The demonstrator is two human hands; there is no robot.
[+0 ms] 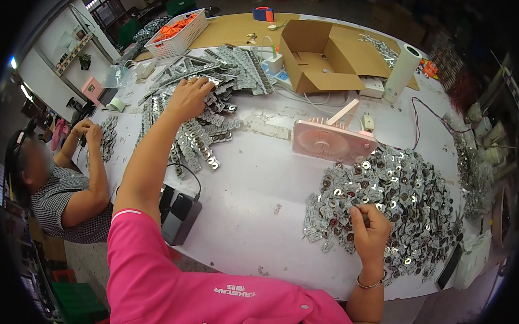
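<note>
My left hand (191, 97) reaches across to the far left, its fingers stretched over a heap of silvery metal strips (250, 71) set with round parts. The fingertips rest at the heap, and whether they touch one strip is hard to see. At the right, my right hand (373, 229) is closed in a pinch, thumb against curled fingers, just over the near left part of a wide pile of small metal pieces (421, 196). Something small and dark shows between thumb and fingers, too small to name. More strips (199, 142) fan out toward me below my left forearm.
A pink fan (330, 141) stands mid-table behind the small pieces. Beyond it are an open cardboard box (310, 46), a white cylinder (402, 74), and cables. A black device (182, 219) sits at the near edge. Another person (66, 191) works at the left.
</note>
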